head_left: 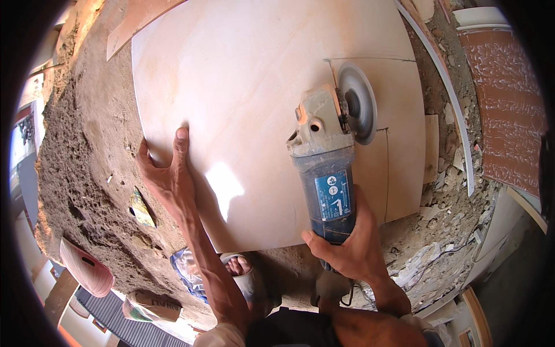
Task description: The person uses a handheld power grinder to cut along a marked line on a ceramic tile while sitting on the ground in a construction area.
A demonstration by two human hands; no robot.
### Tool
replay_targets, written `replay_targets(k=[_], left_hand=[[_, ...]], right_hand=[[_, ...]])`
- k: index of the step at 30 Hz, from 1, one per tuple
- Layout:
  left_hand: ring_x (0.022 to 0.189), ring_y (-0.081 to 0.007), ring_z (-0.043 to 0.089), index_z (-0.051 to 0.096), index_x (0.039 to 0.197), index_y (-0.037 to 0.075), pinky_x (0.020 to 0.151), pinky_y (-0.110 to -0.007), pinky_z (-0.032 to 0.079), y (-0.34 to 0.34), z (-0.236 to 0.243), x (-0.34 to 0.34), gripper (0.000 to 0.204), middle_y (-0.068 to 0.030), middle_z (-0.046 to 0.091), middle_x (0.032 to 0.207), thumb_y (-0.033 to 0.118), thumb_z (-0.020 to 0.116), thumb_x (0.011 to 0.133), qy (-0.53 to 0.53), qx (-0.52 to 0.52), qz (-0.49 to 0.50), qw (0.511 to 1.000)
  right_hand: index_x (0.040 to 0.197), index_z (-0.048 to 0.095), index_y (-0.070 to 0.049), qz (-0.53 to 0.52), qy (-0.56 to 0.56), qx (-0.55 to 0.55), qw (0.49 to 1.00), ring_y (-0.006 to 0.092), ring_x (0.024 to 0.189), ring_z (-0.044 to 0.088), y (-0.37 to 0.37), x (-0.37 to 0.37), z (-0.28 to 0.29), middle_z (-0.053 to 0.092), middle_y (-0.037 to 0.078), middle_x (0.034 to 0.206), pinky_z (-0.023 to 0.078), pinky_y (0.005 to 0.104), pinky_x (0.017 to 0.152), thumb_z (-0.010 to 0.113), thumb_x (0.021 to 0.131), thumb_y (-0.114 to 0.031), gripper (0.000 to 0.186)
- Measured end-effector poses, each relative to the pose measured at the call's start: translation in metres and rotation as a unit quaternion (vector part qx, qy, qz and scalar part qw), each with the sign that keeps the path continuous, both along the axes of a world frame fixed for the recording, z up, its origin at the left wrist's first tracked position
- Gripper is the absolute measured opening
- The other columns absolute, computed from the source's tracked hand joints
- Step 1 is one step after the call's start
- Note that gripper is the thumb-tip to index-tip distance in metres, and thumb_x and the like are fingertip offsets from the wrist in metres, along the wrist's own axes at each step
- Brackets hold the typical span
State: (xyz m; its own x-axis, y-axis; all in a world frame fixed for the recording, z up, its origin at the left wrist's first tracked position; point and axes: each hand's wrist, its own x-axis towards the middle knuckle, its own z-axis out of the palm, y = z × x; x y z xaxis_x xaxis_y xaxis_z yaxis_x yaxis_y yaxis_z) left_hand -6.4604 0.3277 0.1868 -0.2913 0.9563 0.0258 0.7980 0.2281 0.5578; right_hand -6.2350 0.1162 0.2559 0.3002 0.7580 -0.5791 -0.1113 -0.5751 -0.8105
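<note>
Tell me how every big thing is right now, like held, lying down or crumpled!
Large glossy cream tile: lying flat, marked with dark lines.
Dusty blue-and-grey angle grinder: held; cannot tell if it is on.
Round grey cutting disc: fitted to the grinder; spinning or still, cannot tell.
Left hand: spread open at the tile's left edge.
Right hand: closed around the grinder's body.
Yellow patterned wrapper: crumpled.
</note>
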Motion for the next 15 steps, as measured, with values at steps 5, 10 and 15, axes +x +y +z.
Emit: replay_targets(k=[5,10,15], left_hand=[[0.112,-0.0401,0.068,0.053,0.15,-0.012,0.089,-0.062,0.057,0.0,-0.001,0.0,0.118,-0.0296,0.067,0.119,0.074,0.086,0.077,0.043,0.02,-0.005,0.999],[0.102,-0.0378,0.073,0.054,0.149,-0.011,0.081,-0.061,0.059,-0.002,-0.001,0.002,0.114,-0.0252,0.071,0.108,0.073,0.084,0.079,0.038,0.037,-0.01,0.999],[0.104,-0.0399,0.073,0.053,0.149,-0.012,0.085,-0.063,0.059,-0.002,0.001,0.004,0.116,-0.0272,0.072,0.107,0.073,0.085,0.077,0.003,0.038,-0.01,0.999]], right_hand=[[0.129,0.056,0.0,0.001,0.015,-0.004,1.0,0.0191,0.093,0.064,0.007,0.002,0.002,0.063,0.009,0.105,0.055,0.0384,0.086,0.089,0.079,-0.026,0.065],[0.131,0.055,0.0,-0.006,0.029,-0.001,1.0,0.0196,0.095,0.063,0.01,0.003,0.001,0.062,0.01,0.107,0.054,0.0379,0.087,0.089,0.079,-0.027,0.067],[0.127,0.056,0.001,0.012,-0.006,0.034,0.999,0.0184,0.085,0.069,0.015,0.006,-0.002,0.067,0.01,0.099,0.057,0.0364,0.081,0.088,0.082,-0.021,0.06]])
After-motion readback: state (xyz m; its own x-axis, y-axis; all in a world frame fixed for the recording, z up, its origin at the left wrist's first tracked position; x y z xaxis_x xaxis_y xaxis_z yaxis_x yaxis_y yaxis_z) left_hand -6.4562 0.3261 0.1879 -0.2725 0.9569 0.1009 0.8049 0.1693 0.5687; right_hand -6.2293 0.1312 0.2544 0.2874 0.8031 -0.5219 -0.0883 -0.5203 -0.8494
